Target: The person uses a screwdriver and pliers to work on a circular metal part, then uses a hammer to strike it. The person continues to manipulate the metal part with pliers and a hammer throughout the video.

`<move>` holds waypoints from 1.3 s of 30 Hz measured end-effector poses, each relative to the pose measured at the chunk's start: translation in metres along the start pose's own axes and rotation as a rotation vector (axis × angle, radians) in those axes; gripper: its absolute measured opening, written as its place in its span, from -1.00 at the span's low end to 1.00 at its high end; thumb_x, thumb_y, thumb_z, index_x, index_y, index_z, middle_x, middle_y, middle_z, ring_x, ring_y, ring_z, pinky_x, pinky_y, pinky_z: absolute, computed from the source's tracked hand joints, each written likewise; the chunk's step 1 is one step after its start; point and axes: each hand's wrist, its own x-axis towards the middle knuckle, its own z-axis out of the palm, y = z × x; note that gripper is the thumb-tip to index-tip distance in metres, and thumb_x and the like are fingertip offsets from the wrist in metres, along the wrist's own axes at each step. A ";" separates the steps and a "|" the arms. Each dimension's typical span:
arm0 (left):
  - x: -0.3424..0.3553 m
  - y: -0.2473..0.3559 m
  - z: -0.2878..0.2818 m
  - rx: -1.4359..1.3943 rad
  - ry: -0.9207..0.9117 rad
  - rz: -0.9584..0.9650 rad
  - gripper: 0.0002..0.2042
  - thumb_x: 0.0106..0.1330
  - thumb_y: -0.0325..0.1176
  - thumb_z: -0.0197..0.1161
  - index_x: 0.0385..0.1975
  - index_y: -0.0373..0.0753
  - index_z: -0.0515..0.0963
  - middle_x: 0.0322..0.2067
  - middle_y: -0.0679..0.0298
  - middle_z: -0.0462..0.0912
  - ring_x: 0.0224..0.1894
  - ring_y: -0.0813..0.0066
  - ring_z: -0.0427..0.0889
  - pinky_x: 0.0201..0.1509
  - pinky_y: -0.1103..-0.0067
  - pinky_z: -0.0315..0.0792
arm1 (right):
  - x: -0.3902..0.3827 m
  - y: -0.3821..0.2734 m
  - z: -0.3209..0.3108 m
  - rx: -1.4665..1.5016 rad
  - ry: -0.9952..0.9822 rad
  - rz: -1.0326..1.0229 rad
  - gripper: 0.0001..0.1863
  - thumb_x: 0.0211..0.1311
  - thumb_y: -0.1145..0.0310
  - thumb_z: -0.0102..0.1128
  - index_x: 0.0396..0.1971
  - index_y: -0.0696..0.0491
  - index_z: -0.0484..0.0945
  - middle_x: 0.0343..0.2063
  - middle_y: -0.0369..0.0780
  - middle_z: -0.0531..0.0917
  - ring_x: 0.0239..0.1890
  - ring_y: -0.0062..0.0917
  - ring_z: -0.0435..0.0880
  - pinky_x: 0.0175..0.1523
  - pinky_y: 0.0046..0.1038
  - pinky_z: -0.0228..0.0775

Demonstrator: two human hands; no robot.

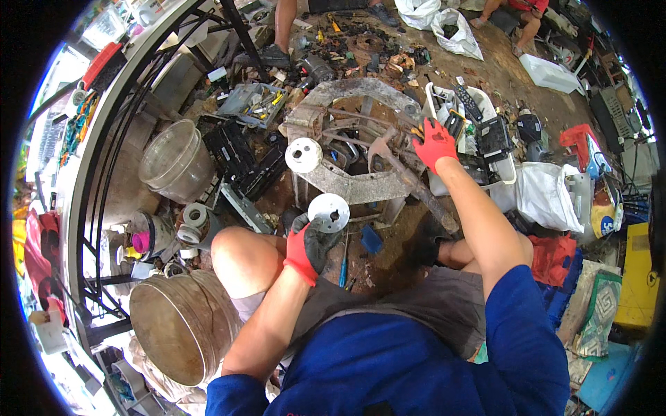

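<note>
My left hand (307,248), in a red and black glove, grips a round silver metal disc (329,213) with a hole near its middle. It is above my lap, in front of a metal frame (361,184). A second pale round disc (304,155) rests on the frame's left side. My right hand (435,143), in a red glove, reaches over the frame's right side beside a white bin (494,104). Its fingers are apart, and a small orange thing shows at their tips. A hammer (416,182) with a worn handle leans across the frame, left of my right forearm.
A blue screwdriver (343,263) is between my knees. Clear bucket (177,163), black plastic parts (243,156) and large bucket (177,329) stand left. The white bin holds a remote control (468,102). White sack (548,196) sits right. Other people's legs (284,28) appear at the far side.
</note>
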 end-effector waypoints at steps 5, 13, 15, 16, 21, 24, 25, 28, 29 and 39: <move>0.027 -0.020 -0.021 -0.074 -0.056 -0.077 -0.72 0.40 -0.46 0.20 0.08 -0.12 0.46 -0.04 0.19 0.67 -0.03 0.25 0.68 0.07 0.25 0.60 | -0.111 -0.032 -0.038 -0.016 -0.007 -0.086 -0.19 0.22 -0.02 0.24 0.38 0.10 0.26 0.28 0.13 0.38 0.29 -0.01 0.41 0.36 -0.17 0.28; 0.034 -0.048 0.013 0.006 -0.129 -0.157 -0.68 0.40 -0.42 0.20 0.13 -0.20 0.42 0.00 0.14 0.63 -0.01 0.22 0.65 0.10 0.25 0.58 | -0.155 -0.004 0.000 0.133 -0.126 0.035 -0.28 0.19 0.15 0.27 0.33 0.07 0.30 0.07 0.01 0.53 0.11 -0.09 0.56 0.18 -0.16 0.44; 0.041 -0.054 0.003 0.000 -0.116 -0.158 -0.68 0.41 -0.42 0.18 0.13 -0.22 0.41 0.01 0.13 0.63 -0.01 0.20 0.65 0.09 0.24 0.59 | -0.158 -0.012 -0.001 0.252 -0.133 0.040 -0.29 0.19 0.17 0.27 0.32 0.08 0.31 0.09 0.01 0.53 0.11 -0.09 0.56 0.19 -0.18 0.44; 0.045 -0.057 0.002 0.002 -0.067 -0.166 -0.67 0.40 -0.44 0.17 0.13 -0.24 0.41 0.01 0.10 0.62 -0.01 0.16 0.65 0.08 0.22 0.60 | -0.161 -0.015 -0.004 0.308 -0.108 0.046 -0.29 0.19 0.16 0.27 0.33 0.08 0.30 0.10 0.02 0.53 0.12 -0.09 0.56 0.20 -0.18 0.44; 0.047 -0.058 0.005 0.071 -0.170 -0.147 -0.65 0.41 -0.43 0.14 0.17 -0.28 0.39 0.01 0.03 0.61 -0.01 0.09 0.65 0.08 0.17 0.60 | -0.184 -0.012 -0.010 0.497 0.000 0.071 -0.29 0.19 0.18 0.29 0.31 0.10 0.32 0.16 0.07 0.51 0.19 -0.04 0.52 0.24 -0.22 0.41; 0.045 -0.052 0.014 0.106 -0.148 -0.202 -0.65 0.43 -0.39 0.13 0.17 -0.29 0.38 0.02 0.00 0.60 0.00 0.06 0.65 0.08 0.17 0.60 | -0.183 -0.005 -0.025 0.803 -0.079 0.106 -0.29 0.17 0.18 0.37 0.28 0.13 0.36 0.10 0.04 0.58 0.15 -0.10 0.58 0.22 -0.27 0.42; 0.042 -0.048 0.022 0.116 -0.118 -0.242 -0.65 0.44 -0.37 0.13 0.17 -0.30 0.38 0.02 -0.01 0.59 0.00 0.06 0.65 0.07 0.17 0.61 | -0.187 -0.002 -0.026 0.891 -0.171 0.152 -0.29 0.16 0.17 0.39 0.27 0.14 0.37 0.06 0.03 0.61 0.12 -0.13 0.61 0.20 -0.27 0.44; 0.049 -0.045 0.013 0.156 0.019 -0.165 -0.67 0.43 -0.22 0.20 0.09 -0.24 0.49 -0.17 0.09 0.66 -0.32 0.14 0.67 -0.32 0.32 0.59 | -0.205 -0.007 -0.047 1.159 -0.460 0.212 -0.25 0.15 0.17 0.45 0.27 0.17 0.36 0.02 0.03 0.64 0.08 -0.23 0.63 0.18 -0.30 0.44; 0.054 -0.045 0.011 0.208 0.028 -0.129 -0.67 0.43 -0.19 0.22 0.07 -0.22 0.51 -0.22 0.11 0.67 -0.39 0.16 0.66 -0.41 0.34 0.56 | -0.214 -0.009 -0.058 1.235 -0.553 0.240 -0.24 0.14 0.17 0.47 0.28 0.18 0.36 0.02 0.03 0.64 0.08 -0.26 0.63 0.19 -0.31 0.44; 0.072 -0.067 0.009 0.055 0.107 -0.107 -0.87 0.40 -0.31 0.23 -0.19 -0.18 0.48 -0.34 0.09 0.62 -0.47 0.09 0.65 -0.42 0.23 0.58 | -0.291 -0.026 -0.078 0.924 -0.401 0.155 -0.30 0.19 0.18 0.43 0.22 0.25 0.37 0.02 0.07 0.62 0.10 -0.28 0.62 0.17 -0.33 0.44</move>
